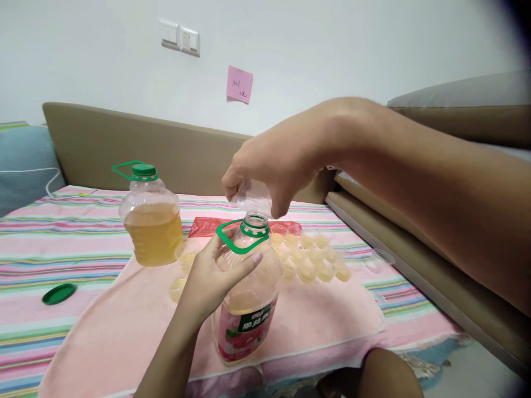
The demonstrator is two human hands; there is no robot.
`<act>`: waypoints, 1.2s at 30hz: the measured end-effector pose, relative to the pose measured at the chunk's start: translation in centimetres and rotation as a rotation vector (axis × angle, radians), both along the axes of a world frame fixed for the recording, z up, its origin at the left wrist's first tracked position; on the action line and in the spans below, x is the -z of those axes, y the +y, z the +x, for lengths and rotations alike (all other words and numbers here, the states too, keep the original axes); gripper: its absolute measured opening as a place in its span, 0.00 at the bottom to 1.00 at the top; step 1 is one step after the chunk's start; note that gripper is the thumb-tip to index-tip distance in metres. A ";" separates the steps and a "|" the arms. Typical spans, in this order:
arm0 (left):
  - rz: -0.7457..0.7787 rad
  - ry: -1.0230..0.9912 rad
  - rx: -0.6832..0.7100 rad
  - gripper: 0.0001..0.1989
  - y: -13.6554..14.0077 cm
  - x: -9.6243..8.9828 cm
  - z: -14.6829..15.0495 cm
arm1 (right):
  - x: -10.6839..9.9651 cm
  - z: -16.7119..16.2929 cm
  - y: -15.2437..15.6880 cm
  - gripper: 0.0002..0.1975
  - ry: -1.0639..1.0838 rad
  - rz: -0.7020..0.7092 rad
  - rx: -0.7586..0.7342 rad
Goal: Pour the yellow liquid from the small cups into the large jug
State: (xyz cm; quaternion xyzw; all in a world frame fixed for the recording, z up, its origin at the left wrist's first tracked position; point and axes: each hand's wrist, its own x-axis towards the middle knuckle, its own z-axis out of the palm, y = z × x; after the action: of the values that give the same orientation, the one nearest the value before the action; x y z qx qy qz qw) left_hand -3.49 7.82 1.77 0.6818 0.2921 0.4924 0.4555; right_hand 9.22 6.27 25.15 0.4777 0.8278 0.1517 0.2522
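A large clear plastic bottle (249, 331) with a red label and a green carry ring (238, 249) stands uncapped on a pink towel. My left hand (219, 271) is wrapped round its shoulder, just below the neck. Over the bottle's mouth, my right hand (269, 166) grips a clear plastic cup (253, 196), which is tilted down with its rim at the opening. Part of the cup is hidden by my fingers. Behind the bottle, several small clear cups (307, 273) of pale yellow liquid stand in rows, some partly hidden by the bottle and my left hand.
A second bottle (153, 232), capped in green and partly filled with yellow liquid, stands at the left. A loose green cap (58, 294) lies on the striped sheet (25, 276). Red plastic (203, 226) lies behind the cups. An empty cup (379, 260) lies at the right, near the padded edge (415, 282).
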 end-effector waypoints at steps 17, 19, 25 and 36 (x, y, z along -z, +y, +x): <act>-0.023 -0.017 0.006 0.32 0.0 0.0 0.1 | -0.1 -0.1 0.0 0.37 -0.041 -0.011 -0.029; -0.015 -0.015 0.005 0.31 0.0 0.0 0.1 | -0.1 -0.1 0.1 0.37 -0.031 -0.014 -0.028; -0.016 -0.016 0.013 0.31 0.0 0.0 0.1 | -0.1 -0.2 0.0 0.38 -0.023 -0.010 -0.035; 0.002 -0.019 0.014 0.30 -0.1 -0.2 0.1 | 0.1 0.0 0.3 0.34 -0.012 -0.003 -0.045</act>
State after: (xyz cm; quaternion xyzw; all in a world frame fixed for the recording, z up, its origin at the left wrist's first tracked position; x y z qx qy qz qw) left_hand -3.39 7.75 2.00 0.6796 0.2825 0.4960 0.4608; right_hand 9.18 6.55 25.00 0.4578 0.8370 0.1587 0.2544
